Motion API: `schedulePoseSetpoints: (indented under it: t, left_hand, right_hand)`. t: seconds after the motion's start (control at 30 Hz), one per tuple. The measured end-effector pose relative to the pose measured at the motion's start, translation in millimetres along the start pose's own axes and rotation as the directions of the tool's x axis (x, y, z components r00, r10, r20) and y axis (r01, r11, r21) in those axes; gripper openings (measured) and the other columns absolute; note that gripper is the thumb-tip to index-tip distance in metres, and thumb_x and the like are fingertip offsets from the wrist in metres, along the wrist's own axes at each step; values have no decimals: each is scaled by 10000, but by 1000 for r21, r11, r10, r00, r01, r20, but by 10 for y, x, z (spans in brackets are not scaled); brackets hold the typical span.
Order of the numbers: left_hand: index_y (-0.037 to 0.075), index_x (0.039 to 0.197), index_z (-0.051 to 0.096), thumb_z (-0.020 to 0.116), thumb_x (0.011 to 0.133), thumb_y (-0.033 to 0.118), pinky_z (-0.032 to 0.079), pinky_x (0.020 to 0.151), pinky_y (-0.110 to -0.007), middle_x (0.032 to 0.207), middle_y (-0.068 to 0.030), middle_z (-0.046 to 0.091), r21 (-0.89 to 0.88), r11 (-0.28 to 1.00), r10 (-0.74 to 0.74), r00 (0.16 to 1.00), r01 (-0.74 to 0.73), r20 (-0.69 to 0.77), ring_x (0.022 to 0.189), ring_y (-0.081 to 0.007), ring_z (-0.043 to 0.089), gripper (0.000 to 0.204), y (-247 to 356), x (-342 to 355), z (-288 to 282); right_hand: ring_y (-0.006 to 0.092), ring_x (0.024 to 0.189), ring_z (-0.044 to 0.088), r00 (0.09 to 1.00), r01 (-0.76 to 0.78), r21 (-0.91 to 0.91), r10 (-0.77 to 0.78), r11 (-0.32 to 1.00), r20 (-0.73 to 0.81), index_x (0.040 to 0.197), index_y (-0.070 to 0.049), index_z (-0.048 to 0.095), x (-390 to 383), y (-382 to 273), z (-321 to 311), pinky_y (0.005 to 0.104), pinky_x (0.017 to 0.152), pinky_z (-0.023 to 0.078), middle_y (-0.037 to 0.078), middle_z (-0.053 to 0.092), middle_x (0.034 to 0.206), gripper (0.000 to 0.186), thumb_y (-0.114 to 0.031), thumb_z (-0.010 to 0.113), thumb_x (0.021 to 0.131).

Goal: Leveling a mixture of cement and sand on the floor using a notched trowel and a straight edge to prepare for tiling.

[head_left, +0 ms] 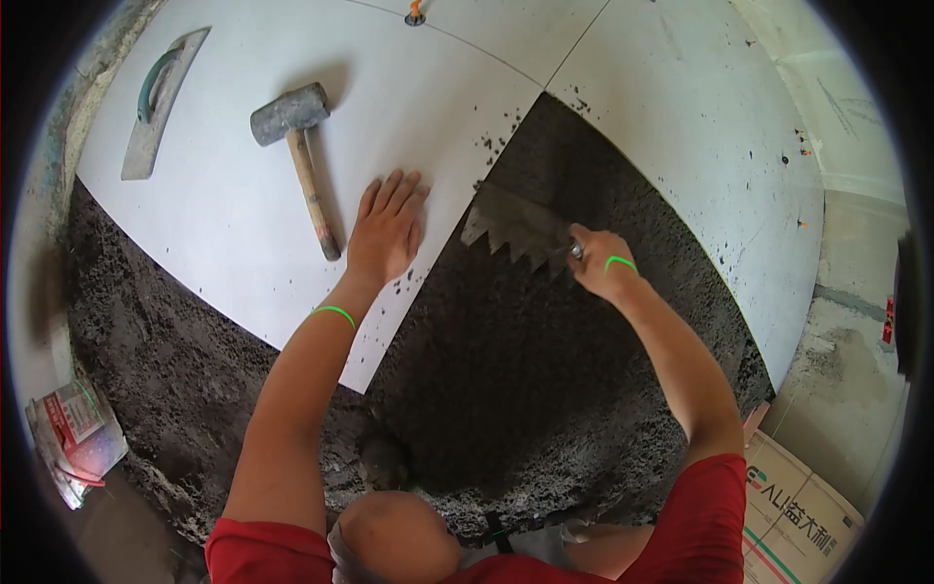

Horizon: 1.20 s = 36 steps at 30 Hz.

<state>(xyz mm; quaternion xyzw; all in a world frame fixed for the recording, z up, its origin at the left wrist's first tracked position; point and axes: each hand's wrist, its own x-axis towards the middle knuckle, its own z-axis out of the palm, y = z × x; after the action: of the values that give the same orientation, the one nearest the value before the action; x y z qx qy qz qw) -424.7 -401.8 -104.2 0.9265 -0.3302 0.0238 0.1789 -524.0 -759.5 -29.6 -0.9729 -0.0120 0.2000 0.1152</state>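
Observation:
My right hand is closed around the handle of a notched trowel, a flat metal blade with a toothed edge. Its blade lies over the dark, damp mortar bed, close to the edge of a white tile. My left hand rests flat on that large white tile, fingers stretched out and holding nothing. Left of this hand lies a mallet with a dark head and a wooden handle. Farther left on the tile is a flat finishing trowel with a green handle.
More white tile borders the mortar at the right. An orange tile spacer stands in a far joint. Dark crumbs are scattered along the tile edges. A bucket stands at the left, and a cardboard box at the lower right.

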Motion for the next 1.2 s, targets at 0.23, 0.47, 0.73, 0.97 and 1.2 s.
schedulePoseSetpoints:
  t: [0.23,0.47,0.73,0.97,1.2]
  left_hand:
    - [95,1421,582,529,989,156,260,1258,-478,1549,-102,519,20,999,47,995,-45,-92,1482,-299,413,440,6,-138,40]
    - [72,1430,577,539,992,117,282,1248,-493,1562,-125,507,-54,993,108,994,-108,-7,1480,-331,416,442,311,-1021,-131]
    - [9,1309,642,705,808,-1,445,1132,-537,1366,-195,639,-471,861,364,879,-192,308,1301,-391,591,505,692,-3222,-967]
    - [3,1256,657,749,816,38,480,1065,-519,1288,-188,678,-422,888,315,912,-185,261,1194,-391,637,451,1030,-3136,-1403]
    - [11,1251,680,709,954,133,490,1059,-460,1233,-183,718,-265,963,94,987,-56,133,1180,-362,660,322,665,-2178,-1055]
  right_hand:
    - [430,829,718,993,25,50,-31,998,115,1101,-55,615,-1043,-1107,673,525,714,574,212,717,835,221,-161,651,910]
    - [416,831,737,961,-83,221,19,972,276,1067,-80,615,-2296,-2194,1409,538,722,580,217,733,892,159,-169,588,937]
    - [183,673,631,960,-259,659,112,706,257,974,-25,675,-2682,-1452,517,378,641,528,72,639,739,300,-300,771,902]
    - [264,695,651,971,-214,758,223,616,93,980,-13,609,-2849,-1420,1013,428,653,505,123,654,771,408,-397,747,961]
    - [478,874,688,945,-273,785,308,556,111,964,-5,575,-3162,-1635,1306,475,732,549,227,716,863,399,-373,729,962]
